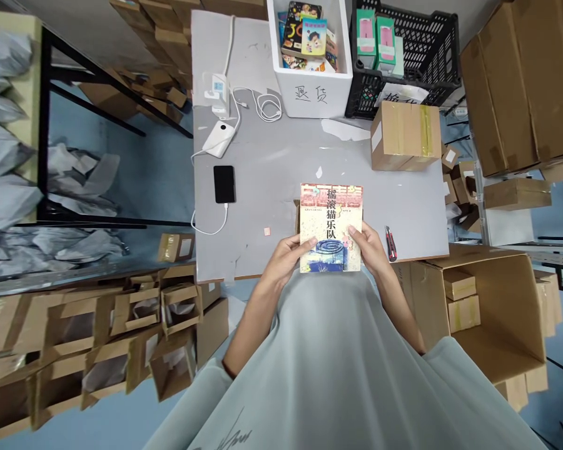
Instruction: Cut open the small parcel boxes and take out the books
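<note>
A book (331,212) with a red, cream and blue cover faces up near the table's front edge, close to my body. My left hand (284,257) grips its left side, thumb on the cover. On the opposite side my right hand (370,245) holds it the same way, fingers behind it. Part of a brown cardboard piece (297,215) shows from under the book's left edge; the rest is hidden. A red and black box cutter (391,244) lies on the table to the right of my right hand.
On the grey table (272,162) are a black phone (224,184), a white power bank (218,139), a power strip (219,97) and a taped carton (403,137). Behind stand a white bin (314,97) of books and a black crate (431,53). An open carton (497,350) is at the right.
</note>
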Tool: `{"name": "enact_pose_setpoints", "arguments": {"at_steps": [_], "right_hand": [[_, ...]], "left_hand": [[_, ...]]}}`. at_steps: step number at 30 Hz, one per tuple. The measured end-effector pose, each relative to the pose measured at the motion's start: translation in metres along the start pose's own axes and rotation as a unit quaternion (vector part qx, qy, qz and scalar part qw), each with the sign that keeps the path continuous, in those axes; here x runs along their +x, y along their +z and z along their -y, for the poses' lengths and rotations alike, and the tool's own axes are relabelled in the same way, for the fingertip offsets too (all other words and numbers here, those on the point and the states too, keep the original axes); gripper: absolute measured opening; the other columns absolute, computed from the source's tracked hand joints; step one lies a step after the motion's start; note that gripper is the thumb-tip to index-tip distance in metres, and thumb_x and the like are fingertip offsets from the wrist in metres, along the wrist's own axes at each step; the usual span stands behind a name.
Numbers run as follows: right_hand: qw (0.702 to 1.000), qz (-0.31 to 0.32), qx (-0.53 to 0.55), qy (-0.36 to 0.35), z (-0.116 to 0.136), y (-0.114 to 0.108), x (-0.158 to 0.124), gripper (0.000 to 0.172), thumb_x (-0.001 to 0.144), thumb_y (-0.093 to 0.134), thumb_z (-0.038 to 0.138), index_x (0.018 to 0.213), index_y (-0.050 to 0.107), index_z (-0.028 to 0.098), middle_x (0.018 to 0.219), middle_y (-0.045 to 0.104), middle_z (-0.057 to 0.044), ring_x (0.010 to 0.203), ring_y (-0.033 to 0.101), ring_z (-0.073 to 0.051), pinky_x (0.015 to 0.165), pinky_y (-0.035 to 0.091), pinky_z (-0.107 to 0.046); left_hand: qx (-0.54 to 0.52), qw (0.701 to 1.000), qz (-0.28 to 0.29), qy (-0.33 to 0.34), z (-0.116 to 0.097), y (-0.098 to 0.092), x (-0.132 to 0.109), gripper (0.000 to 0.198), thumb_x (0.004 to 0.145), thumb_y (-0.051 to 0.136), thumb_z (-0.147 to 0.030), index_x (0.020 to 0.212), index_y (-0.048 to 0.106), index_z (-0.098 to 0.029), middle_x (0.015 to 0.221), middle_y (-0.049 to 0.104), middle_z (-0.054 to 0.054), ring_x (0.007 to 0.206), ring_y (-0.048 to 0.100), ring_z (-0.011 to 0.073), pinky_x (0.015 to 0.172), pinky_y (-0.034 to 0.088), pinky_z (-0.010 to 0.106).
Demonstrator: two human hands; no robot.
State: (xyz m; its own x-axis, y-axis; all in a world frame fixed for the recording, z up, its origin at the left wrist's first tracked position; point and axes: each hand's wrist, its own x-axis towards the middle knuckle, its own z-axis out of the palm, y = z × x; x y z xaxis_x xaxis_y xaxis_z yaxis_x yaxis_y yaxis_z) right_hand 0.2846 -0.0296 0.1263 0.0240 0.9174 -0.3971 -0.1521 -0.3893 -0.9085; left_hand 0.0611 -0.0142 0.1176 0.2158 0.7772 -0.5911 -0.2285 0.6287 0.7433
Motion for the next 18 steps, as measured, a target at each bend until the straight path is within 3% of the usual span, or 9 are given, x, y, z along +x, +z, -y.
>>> {"name": "enact_pose_setpoints", "arguments": {"at_steps": [3, 5, 8, 11, 15, 18], "right_hand": [[0.991, -0.093, -0.069, -0.069, -0.003, -0.003, 0.01, 0.09, 0.089, 0.081, 0.082, 0.157, 0.067, 0.025, 0.165, 0.066, -0.016, 0.155, 0.062, -0.038, 0.13, 0.052, -0.058], [0.982, -0.119, -0.107, -0.099, -0.004, -0.002, 0.012, 0.086, 0.092, 0.078, 0.081, 0.157, 0.067, 0.026, 0.17, 0.061, -0.016, 0.157, 0.06, -0.037, 0.132, 0.05, -0.058], [0.99, -0.04, -0.111, -0.078, -0.006, 0.008, 0.006, 0.077, 0.096, 0.075, 0.079, 0.154, 0.07, 0.028, 0.161, 0.069, -0.015, 0.147, 0.069, -0.036, 0.123, 0.059, -0.056], [0.992, 0.029, -0.114, -0.036, -0.008, 0.027, -0.004, 0.081, 0.094, 0.08, 0.076, 0.159, 0.067, 0.03, 0.162, 0.069, -0.014, 0.146, 0.07, -0.038, 0.109, 0.069, -0.053], [0.993, 0.039, -0.106, -0.03, -0.013, 0.048, -0.006, 0.084, 0.093, 0.083, 0.072, 0.162, 0.061, 0.031, 0.163, 0.068, -0.011, 0.15, 0.067, -0.036, 0.107, 0.07, -0.046], [0.999, 0.011, -0.038, -0.034, -0.023, 0.055, 0.005, 0.072, 0.091, 0.083, 0.069, 0.147, 0.067, 0.026, 0.145, 0.078, -0.011, 0.133, 0.077, -0.03, 0.108, 0.068, -0.042]], "left_hand": [[0.033, 0.997, -0.056, 0.046, 0.003, 0.0, 0.003, 0.063, 0.06, 0.104, -0.07, 0.089, 0.089, -0.017, 0.094, 0.084, 0.009, 0.083, 0.071, 0.0232, 0.076, 0.058, 0.034], [0.071, 0.991, -0.088, 0.076, 0.004, -0.002, 0.005, 0.06, 0.064, 0.101, -0.072, 0.086, 0.088, -0.018, 0.092, 0.082, 0.007, 0.081, 0.069, 0.0217, 0.074, 0.057, 0.032], [0.127, 0.978, -0.108, 0.123, 0.005, -0.006, 0.005, 0.053, 0.074, 0.095, -0.071, 0.081, 0.086, -0.019, 0.086, 0.078, 0.004, 0.078, 0.066, 0.0194, 0.072, 0.053, 0.029], [0.189, 0.96, -0.107, 0.176, 0.006, -0.004, 0.001, 0.043, 0.087, 0.087, -0.063, 0.086, 0.087, -0.02, 0.087, 0.076, 0.004, 0.082, 0.067, 0.0206, 0.074, 0.053, 0.03], [0.322, 0.907, -0.099, 0.255, 0.01, 0.007, -0.007, 0.026, 0.101, 0.073, -0.043, 0.104, 0.09, -0.023, 0.102, 0.079, 0.007, 0.092, 0.072, 0.0228, 0.082, 0.056, 0.033], [0.422, 0.852, -0.098, 0.293, 0.014, 0.015, -0.01, 0.029, 0.104, 0.065, -0.031, 0.121, 0.087, -0.024, 0.115, 0.079, 0.009, 0.103, 0.074, 0.0261, 0.094, 0.058, 0.038]]}}
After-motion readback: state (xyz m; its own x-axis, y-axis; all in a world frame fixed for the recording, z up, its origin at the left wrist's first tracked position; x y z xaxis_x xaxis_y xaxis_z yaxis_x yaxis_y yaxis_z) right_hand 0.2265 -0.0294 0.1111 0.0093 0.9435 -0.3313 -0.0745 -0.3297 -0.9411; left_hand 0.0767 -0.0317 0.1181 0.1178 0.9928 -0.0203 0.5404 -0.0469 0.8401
